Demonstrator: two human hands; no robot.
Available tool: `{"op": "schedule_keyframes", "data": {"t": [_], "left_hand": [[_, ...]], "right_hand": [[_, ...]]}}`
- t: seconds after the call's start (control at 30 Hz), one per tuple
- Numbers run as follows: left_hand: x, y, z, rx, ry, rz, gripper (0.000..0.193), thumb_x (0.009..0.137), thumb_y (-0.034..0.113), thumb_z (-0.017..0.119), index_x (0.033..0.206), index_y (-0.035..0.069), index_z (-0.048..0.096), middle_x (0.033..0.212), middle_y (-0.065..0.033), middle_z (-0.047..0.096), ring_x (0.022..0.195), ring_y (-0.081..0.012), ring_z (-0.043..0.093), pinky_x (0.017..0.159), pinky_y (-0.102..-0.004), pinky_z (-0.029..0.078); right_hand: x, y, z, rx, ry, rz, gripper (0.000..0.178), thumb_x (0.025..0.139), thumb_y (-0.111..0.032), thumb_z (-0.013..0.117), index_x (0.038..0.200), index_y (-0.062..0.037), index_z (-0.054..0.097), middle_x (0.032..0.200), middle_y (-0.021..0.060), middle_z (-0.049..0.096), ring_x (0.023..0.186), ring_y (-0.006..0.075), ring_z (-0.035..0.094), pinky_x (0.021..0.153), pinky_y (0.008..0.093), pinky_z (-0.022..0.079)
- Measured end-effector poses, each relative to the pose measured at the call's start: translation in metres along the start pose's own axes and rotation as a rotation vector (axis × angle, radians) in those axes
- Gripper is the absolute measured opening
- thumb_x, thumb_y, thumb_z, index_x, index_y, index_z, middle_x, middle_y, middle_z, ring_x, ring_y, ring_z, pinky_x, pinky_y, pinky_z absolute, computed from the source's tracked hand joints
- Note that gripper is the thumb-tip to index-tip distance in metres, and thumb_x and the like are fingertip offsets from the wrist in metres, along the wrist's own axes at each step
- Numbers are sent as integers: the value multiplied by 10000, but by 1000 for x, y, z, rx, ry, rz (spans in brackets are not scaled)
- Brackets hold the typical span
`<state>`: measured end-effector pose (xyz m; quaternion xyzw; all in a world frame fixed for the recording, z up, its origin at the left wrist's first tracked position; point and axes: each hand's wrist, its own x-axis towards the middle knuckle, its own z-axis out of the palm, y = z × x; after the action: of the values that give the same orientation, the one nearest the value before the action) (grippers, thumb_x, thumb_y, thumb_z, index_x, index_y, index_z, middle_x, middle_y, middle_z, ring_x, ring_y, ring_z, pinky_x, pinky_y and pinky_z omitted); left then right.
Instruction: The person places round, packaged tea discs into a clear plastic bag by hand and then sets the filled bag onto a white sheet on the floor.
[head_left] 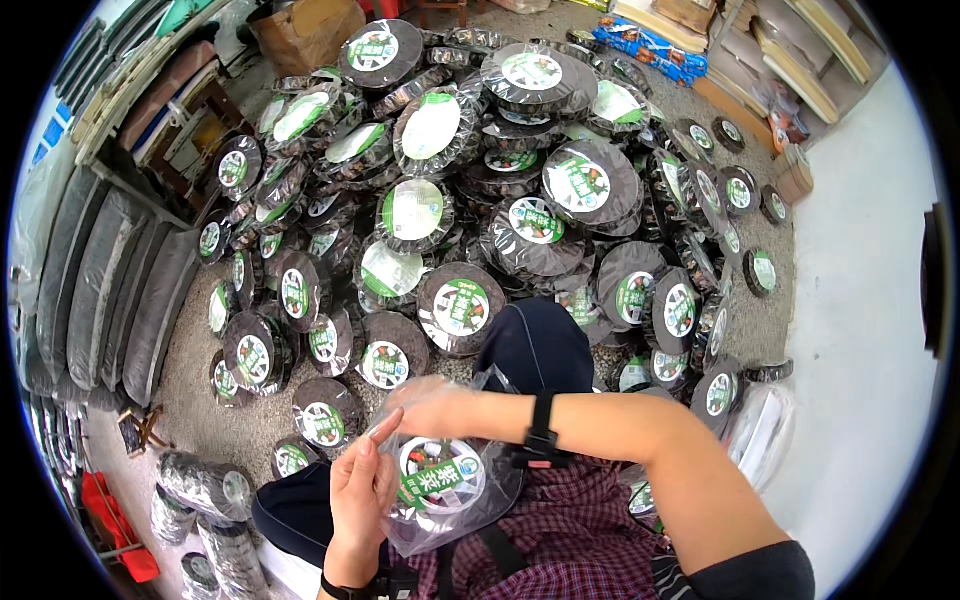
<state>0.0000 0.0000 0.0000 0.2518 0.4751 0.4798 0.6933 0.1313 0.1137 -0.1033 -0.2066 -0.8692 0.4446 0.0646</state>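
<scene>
In my lap lies a clear plastic bag (415,538) with a round white label (440,475) showing, crossed by a green band. My left hand (362,490) is closed on the bag's left edge, thumb and fingers pinching the film near its mouth. My right hand (435,408) reaches across from the right and is inside the bag's upper part, above the label. Film and glare blur its fingers, so their grip cannot be made out. Just beyond my knees rises a large heap of dark round cakes (462,310), wrapped in clear film with green and white labels.
Stacked wrapped rolls (205,490) stand at the lower left. Long dark plastic-wrapped pieces (110,290) lean along the left side. A cardboard box (305,40) and blue packs (650,50) lie at the back. A white wall (870,300) bounds the right.
</scene>
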Motion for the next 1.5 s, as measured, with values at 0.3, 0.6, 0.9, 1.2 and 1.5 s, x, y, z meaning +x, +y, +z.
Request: {"op": "schedule_keyframes", "data": {"t": [0.3, 0.6, 0.9, 1.2, 1.5], "left_hand": [[48, -75, -52, 1380, 234, 187, 261, 848, 106, 602, 1094, 150, 676, 618, -176, 567, 460, -268, 537, 483, -343, 432], [100, -67, -71, 1689, -75, 150, 151, 886, 277, 564, 921, 146, 630, 512, -107, 559, 484, -316, 585, 457, -398, 449], [104, -52, -82, 1432, -48, -195, 256, 881, 365, 564, 943, 147, 683, 587, -123, 606, 580, -311, 624, 531, -386, 476], [113, -63, -96, 1906, -176, -196, 418, 905, 373, 499, 681, 68, 678, 649, -172, 621, 643, -365, 613, 586, -430, 484], [-24, 2, -92, -64, 448, 37, 529, 1015, 393, 296, 1174, -26, 578, 447, 92, 284, 425, -22, 234, 435, -202, 202]], "right_hand": [[-124, 189, -62, 731, 1318, 807, 650, 838, -379, 667, 1307, -53, 357, 1275, 172, 474, 1124, 283, 502, 906, 388, 447], [-134, 261, -15, 1533, 1210, 1091, 719, 753, -561, 692, 1155, -19, 444, 1057, 116, 502, 967, 208, 534, 804, 377, 487], [-95, 254, -38, 1722, 1311, 710, 529, 916, -405, 550, 1311, -68, 446, 1344, 68, 478, 1214, 217, 445, 1062, 432, 298], [-180, 288, -180, 695, 1451, 639, 979, 807, -520, 642, 1454, 7, 131, 1507, 150, 191, 1374, 257, 193, 1106, 437, 119], [-176, 307, -191, 519, 1614, 705, 649, 832, -415, 660, 1276, 22, 478, 1338, 137, 463, 1204, 218, 453, 975, 331, 350]]}}
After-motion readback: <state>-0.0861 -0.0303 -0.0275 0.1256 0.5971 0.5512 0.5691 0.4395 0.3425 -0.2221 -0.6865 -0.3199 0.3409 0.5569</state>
